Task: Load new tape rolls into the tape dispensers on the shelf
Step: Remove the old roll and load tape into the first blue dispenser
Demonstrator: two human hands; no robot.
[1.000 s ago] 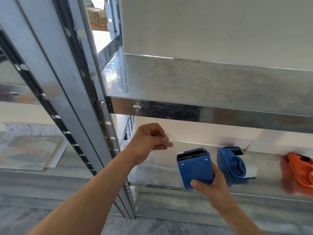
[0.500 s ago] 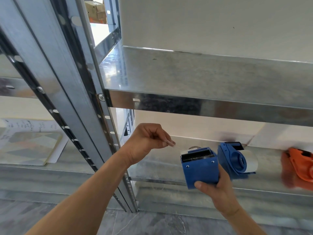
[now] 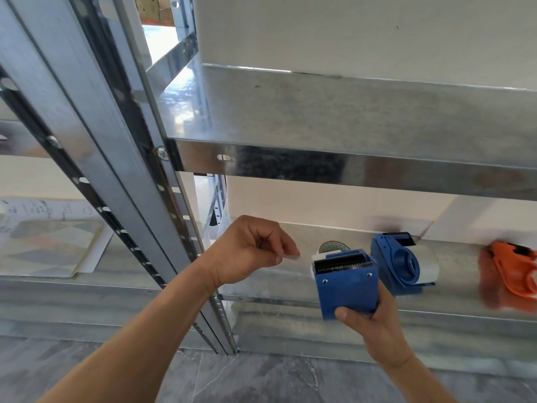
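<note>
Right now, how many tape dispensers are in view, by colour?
Blue: 2, the held dispenser and the shelved blue dispenser.
Orange: 1, the orange dispenser, blurred at the right edge.
Total: 3

Storeroom: galvanised steel shelving (image 3: 348, 167)

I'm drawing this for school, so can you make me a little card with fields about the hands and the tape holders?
Right hand: grips a blue plastic tape dispenser, toothed blade on top
Left hand: pinches a small pale tape end, left of that dispenser
On shiny metal shelf: second blue dispenser with white roll; orange plastic dispenser, blurred
</note>
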